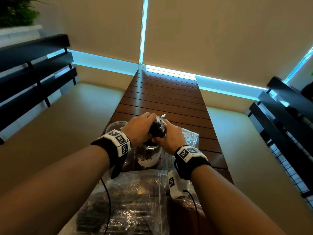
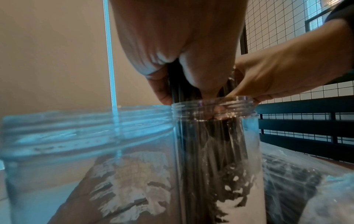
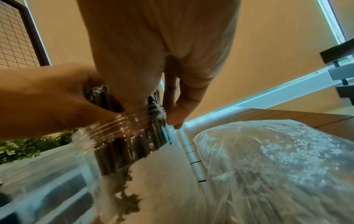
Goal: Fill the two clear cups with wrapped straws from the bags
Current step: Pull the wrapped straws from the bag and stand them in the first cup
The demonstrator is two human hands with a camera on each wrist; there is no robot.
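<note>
A bundle of dark wrapped straws [image 1: 157, 128] stands upright in a clear cup [image 1: 149, 156] near the table's front. My left hand [image 1: 138, 127] and right hand [image 1: 166, 135] both grip the bundle just above the cup's rim. In the left wrist view the straws [image 2: 208, 141] reach down inside the threaded cup [image 2: 214, 109], with the left fingers [image 2: 162, 91] curled round them. A second clear cup [image 1: 115, 125] stands to the left, with no straws visible in it. A clear bag of straws [image 1: 133, 202] lies closest to me and another bag [image 1: 190, 137] sits to the right.
The slatted wooden table [image 1: 167, 97] stretches away towards a window blind. Dark benches [image 1: 33, 68] flank it on both sides. A black cable [image 1: 108, 199] from the wrist band trails over the near bag.
</note>
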